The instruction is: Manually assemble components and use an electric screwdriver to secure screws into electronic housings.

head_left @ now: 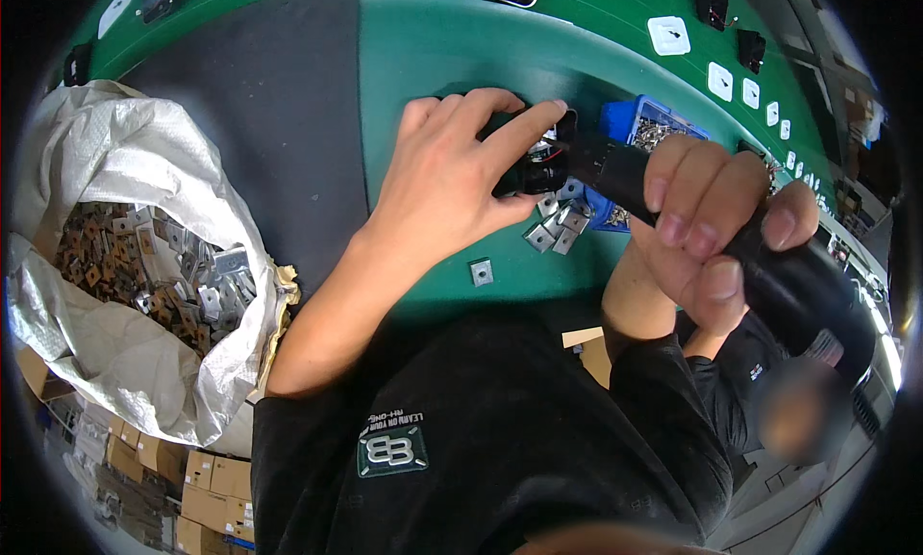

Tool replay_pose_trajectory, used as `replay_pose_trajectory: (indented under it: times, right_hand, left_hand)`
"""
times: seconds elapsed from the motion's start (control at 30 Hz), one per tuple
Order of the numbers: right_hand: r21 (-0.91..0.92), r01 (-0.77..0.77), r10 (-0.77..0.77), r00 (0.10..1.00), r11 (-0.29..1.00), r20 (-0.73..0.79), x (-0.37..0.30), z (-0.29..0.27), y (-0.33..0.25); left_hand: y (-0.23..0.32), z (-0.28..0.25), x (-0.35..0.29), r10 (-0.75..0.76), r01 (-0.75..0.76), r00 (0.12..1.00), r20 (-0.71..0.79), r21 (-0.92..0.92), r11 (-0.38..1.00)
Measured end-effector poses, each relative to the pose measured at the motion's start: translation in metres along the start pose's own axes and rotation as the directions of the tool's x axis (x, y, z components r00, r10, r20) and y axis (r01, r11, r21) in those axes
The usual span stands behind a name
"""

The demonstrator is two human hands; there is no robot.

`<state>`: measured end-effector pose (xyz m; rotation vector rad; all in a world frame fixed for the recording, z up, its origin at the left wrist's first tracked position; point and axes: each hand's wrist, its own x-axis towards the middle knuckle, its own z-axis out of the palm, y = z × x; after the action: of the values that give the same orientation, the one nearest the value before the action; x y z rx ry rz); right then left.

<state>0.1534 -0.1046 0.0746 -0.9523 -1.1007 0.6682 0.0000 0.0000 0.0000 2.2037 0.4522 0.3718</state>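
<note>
My left hand (447, 161) is closed around a small black housing (544, 177) on the green worktop, its thumb and fingers gripping the sides. A red wire and a bright metal part show inside the housing. My right hand (707, 223) wraps round a black power screwdriver (608, 166), whose front end points left at the housing. The tip is hard to make out, so I cannot tell whether it touches. Beside the housing lies a small pile of square metal plates with holes (560, 224). A single square plate (481, 272) rests apart, nearer to me.
Blue bins (621, 118) of small screws stand right of the housing. A white woven sack (183, 141) full of metal plates is at left, by a dark mat (260, 103). Beyond runs a green belt (596, 7) with white trays (668, 36). Another person (745, 372) is at right.
</note>
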Motion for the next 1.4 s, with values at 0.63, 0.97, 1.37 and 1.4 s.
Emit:
replay_pose_trajectory:
  times: [0.63,0.97,1.37,1.4]
  right_hand:
    - [0.117,0.212,-0.235,0.942,0.970,0.241,-0.002,0.012,0.026]
    - [0.077,0.212,-0.218,0.973,0.974,0.077,-0.013,0.025,0.020]
    - [0.041,0.046,-0.045,0.999,0.998,-0.017,-0.005,0.026,0.022]
    - [0.140,0.033,-0.033,0.999,0.990,0.002,-0.004,0.027,0.020]
  left_hand:
    - [-0.006,0.000,-0.004,0.098,-0.102,0.991,-0.093,-0.040,0.994]
    - [0.002,0.002,-0.012,0.202,-0.197,0.968,-0.147,0.052,0.979]
    - [0.011,-0.006,-0.006,0.185,-0.178,0.980,-0.073,0.097,0.979]
    - [0.014,-0.006,-0.007,0.185,-0.178,0.980,-0.078,0.087,0.980]
